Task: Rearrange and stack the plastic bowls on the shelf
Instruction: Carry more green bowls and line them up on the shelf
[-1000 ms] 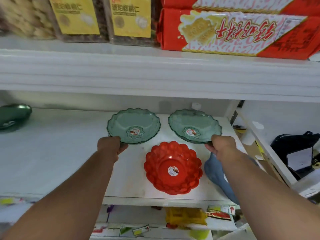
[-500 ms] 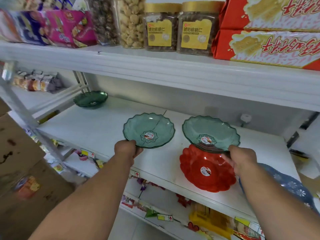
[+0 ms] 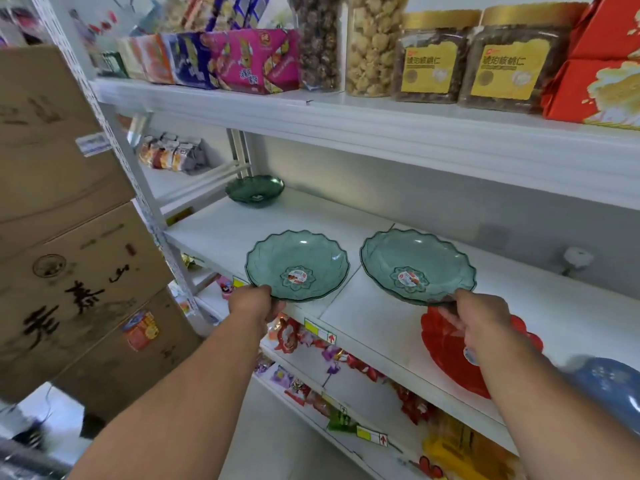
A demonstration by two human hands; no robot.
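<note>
My left hand point(image 3: 254, 304) grips the near rim of a clear green scalloped bowl point(image 3: 298, 265), held just above the white shelf point(image 3: 381, 317). My right hand point(image 3: 479, 317) grips the near rim of a second green bowl point(image 3: 417, 266) of the same kind, held beside the first. A red scalloped bowl point(image 3: 446, 351) lies on the shelf under my right hand and is partly hidden by it. A darker green bowl point(image 3: 254, 189) sits far back at the shelf's left end. A blue bowl point(image 3: 609, 386) shows at the right edge.
Stacked cardboard boxes point(image 3: 65, 216) stand close on the left beside the shelf's metal upright point(image 3: 152, 216). The upper shelf carries snack jars point(image 3: 429, 57) and red boxes point(image 3: 595, 64). Packaged goods fill the lower shelf point(image 3: 346, 382). A small white fitting point(image 3: 575, 258) sits at the back.
Both hands have carried the two green bowls leftward along the shelf, away from the red bowl. The view has swung left, bringing the cardboard boxes into sight.
</note>
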